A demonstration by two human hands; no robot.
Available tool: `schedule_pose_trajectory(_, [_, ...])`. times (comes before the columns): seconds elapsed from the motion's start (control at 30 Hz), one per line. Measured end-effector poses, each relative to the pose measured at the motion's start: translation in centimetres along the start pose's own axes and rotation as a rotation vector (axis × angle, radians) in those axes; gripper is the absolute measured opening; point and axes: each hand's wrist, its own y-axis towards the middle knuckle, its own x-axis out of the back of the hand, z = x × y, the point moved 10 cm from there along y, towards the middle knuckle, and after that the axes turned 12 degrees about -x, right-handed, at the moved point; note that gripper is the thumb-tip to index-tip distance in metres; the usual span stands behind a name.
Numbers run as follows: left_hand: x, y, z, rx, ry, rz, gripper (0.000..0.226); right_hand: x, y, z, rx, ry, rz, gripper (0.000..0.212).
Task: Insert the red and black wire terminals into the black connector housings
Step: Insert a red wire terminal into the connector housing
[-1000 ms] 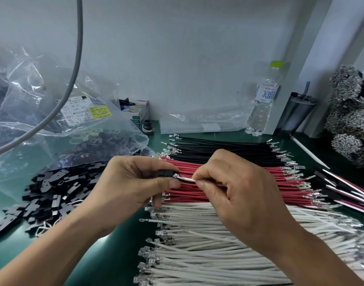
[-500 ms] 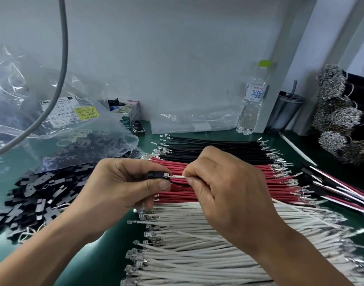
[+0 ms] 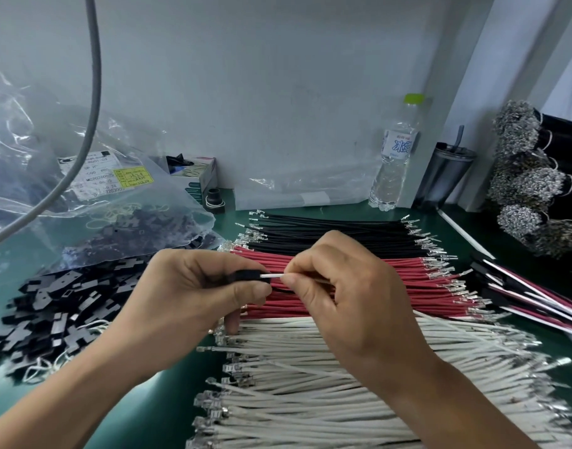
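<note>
My left hand pinches black housing; right hand pinches white wire, tip seemingly inside housing.

You face a plain pale wall behind a green bench top. A white upright post rises at your right. A grey cable hangs at upper left. Lighting even, soft.

Connector housing mostly hidden inside left hand; white wire's terminal out of sight.
</note>
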Motion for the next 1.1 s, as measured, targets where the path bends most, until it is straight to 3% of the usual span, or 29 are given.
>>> schedule_pose_trajectory(0.27, [-0.3,-0.2,-0.6,-0.036,0.039,0.075,0.019,-0.6,-0.5,1.5,0.093,-0.046,-0.014,0.012])
schedule_pose_trajectory(0.53, [0.2,0.2,-1.2,-0.073,-0.071,0.016,0.023,0.7,0.0,2.1,0.172,-0.158,-0.111,0.017])
schedule_pose_trajectory(0.6, [1.1,0.5,-1.4,-0.092,-0.127,-0.035,0.028,1.0,0.4,1.9,0.158,-0.18,-0.095,0.02])
schedule_pose_trajectory(0.7, [2.3,0.4,-1.0,-0.084,-0.202,-0.115,0.06,0.8,0.6,1.0,0.078,-0.198,-0.007,0.021])
schedule_pose_trajectory(0.8, [2.9,0.6,-0.5,-0.082,-0.233,-0.089,0.064,4.6,0.8,2.5,0.156,-0.227,-0.21,0.017])
schedule_pose_trajectory(0.87, [4.3,0.6,-0.1,-0.112,-0.088,-0.097,0.056,8.8,1.4,2.9,0.199,-0.198,-0.346,0.015])
schedule_pose_trajectory(0.93, [7.0,0.7,0.9,-0.115,0.239,-0.171,0.052,12.8,2.5,1.4,0.165,-0.245,-0.395,0.013])
schedule_pose_trajectory(1.0, [9.2,0.7,2.5,-0.13,0.512,-0.21,0.046,16.3,3.3,-2.6,0.032,-0.42,-0.385,0.013])
schedule_pose_trajectory(1.07, [9.8,1.3,4.2,-0.201,0.753,-0.126,0.02,19.3,2.7,-8.7,-0.152,-0.608,-0.342,0.014])
schedule_pose_trajectory(1.1, [10.0,1.6,4.5,-0.227,0.859,-0.101,0.025,20.6,1.9,-12.5,-0.256,-0.69,-0.302,0.013])
